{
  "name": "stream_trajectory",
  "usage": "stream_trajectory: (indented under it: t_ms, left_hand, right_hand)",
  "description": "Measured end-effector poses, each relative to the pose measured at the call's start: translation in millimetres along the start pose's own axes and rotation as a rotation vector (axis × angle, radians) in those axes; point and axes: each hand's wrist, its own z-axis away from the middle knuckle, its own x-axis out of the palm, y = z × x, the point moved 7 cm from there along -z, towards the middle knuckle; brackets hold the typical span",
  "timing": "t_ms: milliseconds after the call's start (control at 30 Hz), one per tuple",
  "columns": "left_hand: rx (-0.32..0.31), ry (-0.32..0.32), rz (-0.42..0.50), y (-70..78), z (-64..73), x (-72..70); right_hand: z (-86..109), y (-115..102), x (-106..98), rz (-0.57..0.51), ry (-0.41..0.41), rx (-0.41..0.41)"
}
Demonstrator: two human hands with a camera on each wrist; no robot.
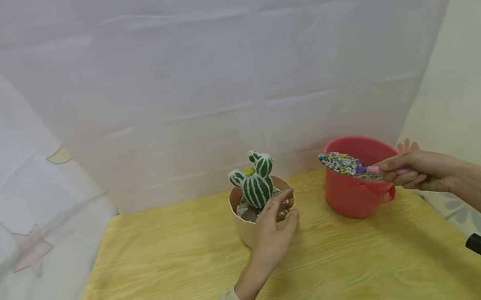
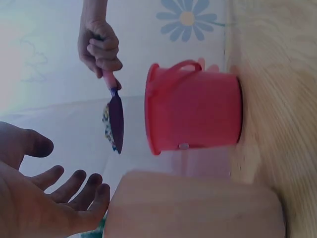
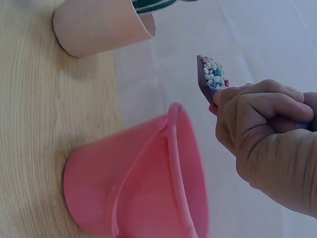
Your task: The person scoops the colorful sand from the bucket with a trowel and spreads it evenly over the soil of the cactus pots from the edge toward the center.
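My right hand (image 1: 407, 170) grips the pink handle of a small purple trowel (image 2: 116, 116), its blade heaped with multicoloured pebbles (image 1: 340, 162). The trowel is above the rim of a red bucket (image 1: 352, 195); in the left wrist view its blade is level, apart from the bucket. My left hand (image 1: 272, 236) reaches to the near right rim of a beige pot (image 1: 245, 229), fingers loosely spread and palm turned toward the trowel. In the pot stands a green and white striped toy cactus (image 1: 258, 189) with a yellow flower, greyish filling around its base. The hand hides part of the rim.
Pot and bucket stand side by side near the back edge of a wood-grain table (image 1: 170, 274). A pale cloth backdrop (image 1: 175, 87) rises behind them, with printed cloth at both sides. The bucket's handle (image 3: 173, 163) hangs down along its outside.
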Motion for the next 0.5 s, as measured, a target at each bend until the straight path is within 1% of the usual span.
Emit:
stream_trajectory:
  t_ms: [67,133,267,367,433,500]
  left_hand:
    - [0.000,0.048,-0.023,0.8,3.1,-14.7]
    - [0.018,0.107,-0.050,0.4,5.9,-29.5]
    - [0.091,0.232,-0.127,-3.0,11.4,-55.3]
    - [0.135,0.322,-0.189,-8.9,14.8,-70.1]
    - [0.141,0.375,-0.223,-15.4,15.7,-78.3]
    - [0.130,0.411,-0.232,-24.3,15.3,-85.1]
  right_hand:
    - [-2.5,-1,6,0.010,-0.004,0.002]
    - [-4.3,-1,13,0.018,-0.008,0.005]
    - [-7.7,0,25,0.028,-0.025,0.014]
    - [-11.9,1,35,0.038,-0.074,0.015]
    - [-15.7,2,41,0.049,-0.102,0.016]
    - [-19.7,3,47,0.067,-0.116,0.012]
